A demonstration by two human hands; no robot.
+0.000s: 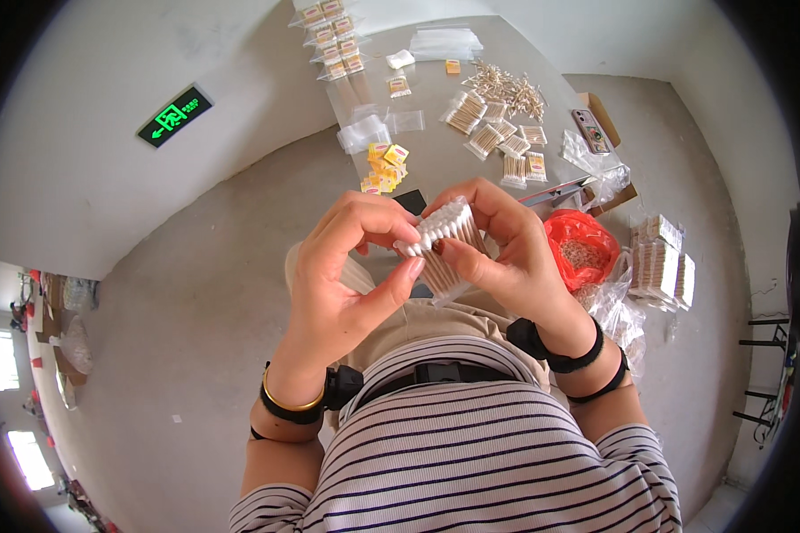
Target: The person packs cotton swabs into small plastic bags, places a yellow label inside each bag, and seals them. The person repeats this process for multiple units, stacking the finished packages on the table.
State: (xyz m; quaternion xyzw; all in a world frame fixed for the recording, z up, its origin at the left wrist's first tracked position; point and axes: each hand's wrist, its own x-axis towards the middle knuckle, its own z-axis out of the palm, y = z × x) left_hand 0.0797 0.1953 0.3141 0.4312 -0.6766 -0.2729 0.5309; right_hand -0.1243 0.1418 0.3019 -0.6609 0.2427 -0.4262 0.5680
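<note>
A clear pack of cotton swabs (447,264) with white tips and brown sticks is held up in front of my lap. My right hand (514,251) grips it, thumb on the near face and the other fingers behind. At the pack's left end, my left hand (351,258) pinches by the white tips with thumb and index finger. Whether those fingertips hold a swab or the wrapper's edge is hard to make out. The swabs lie side by side in a slanting row. My fingers hide the pack's back and part of its top edge.
On the grey table (378,67) beyond are loose cotton swabs (507,89), swab packs (487,140), yellow cards (384,169), clear bags (364,131) and a phone (592,131). A red bag (580,251) and stacked swab packs (660,266) stand to the right.
</note>
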